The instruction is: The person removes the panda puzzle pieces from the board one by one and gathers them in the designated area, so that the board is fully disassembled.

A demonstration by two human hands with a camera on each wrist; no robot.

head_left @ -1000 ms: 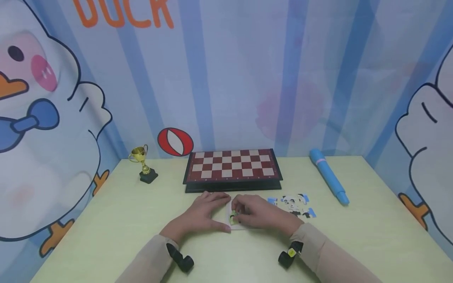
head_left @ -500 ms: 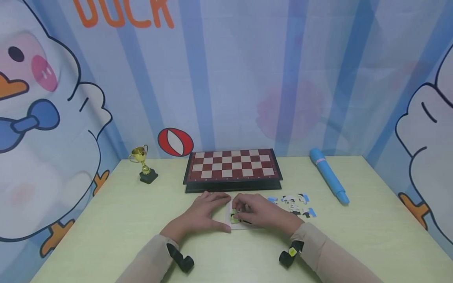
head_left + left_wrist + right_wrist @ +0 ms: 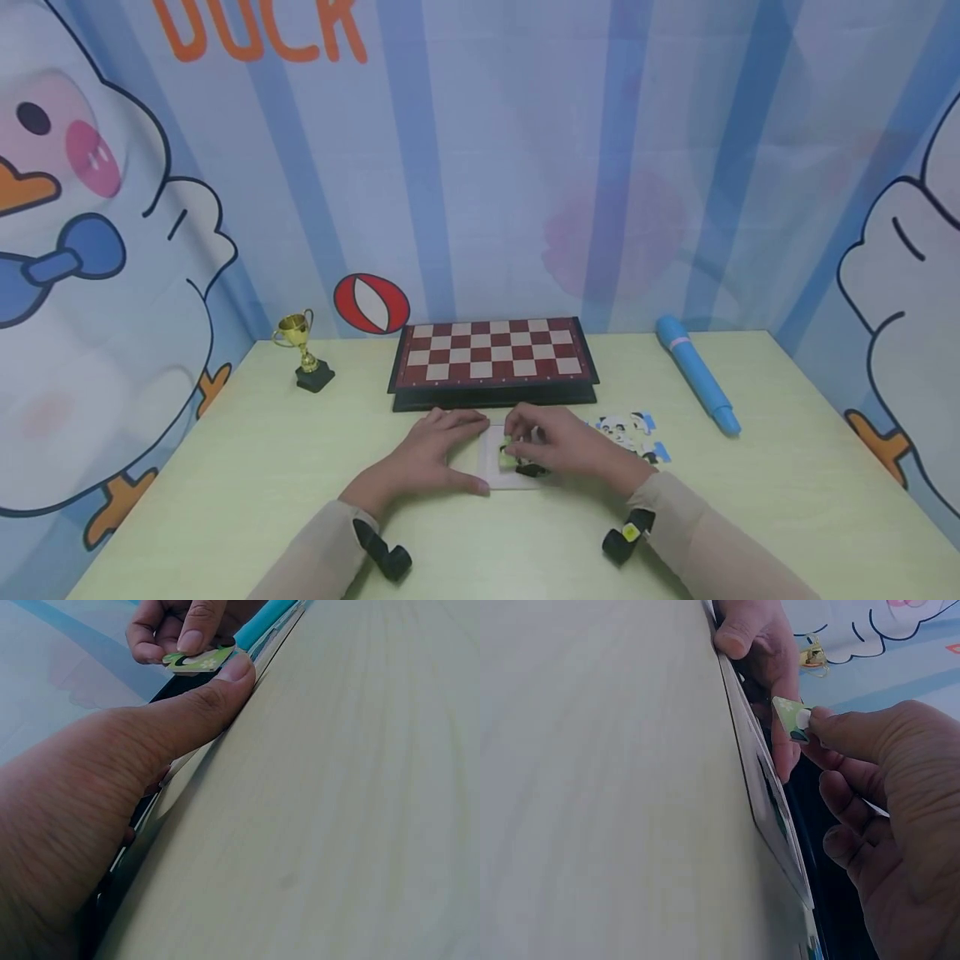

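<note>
In the head view my right hand [image 3: 558,442] pinches a green jigsaw puzzle piece [image 3: 506,459] between thumb and fingers, above a white puzzle tray [image 3: 491,479]. The right wrist view shows the piece [image 3: 789,716] held up, tilted and apart from the tray [image 3: 751,757]. A dark piece [image 3: 531,470] lies in the tray below the right hand, partly covered. My left hand [image 3: 431,457] rests with spread, straight fingers at the tray's left edge; its thumb [image 3: 202,709] touches the near corner. The right hand hides much of the tray.
Several loose panda puzzle pieces [image 3: 618,429] lie right of the tray. Behind stands a folded chessboard [image 3: 492,354]. A gold trophy cup [image 3: 303,354] is at the back left, a blue tube-shaped object [image 3: 697,375] at the right. A printed curtain [image 3: 495,167] hangs behind the table.
My right hand has lifted the green piece off the tray's left side and moved it slightly right. More of the tray and the dark piece now show. The left hand stays put.
</note>
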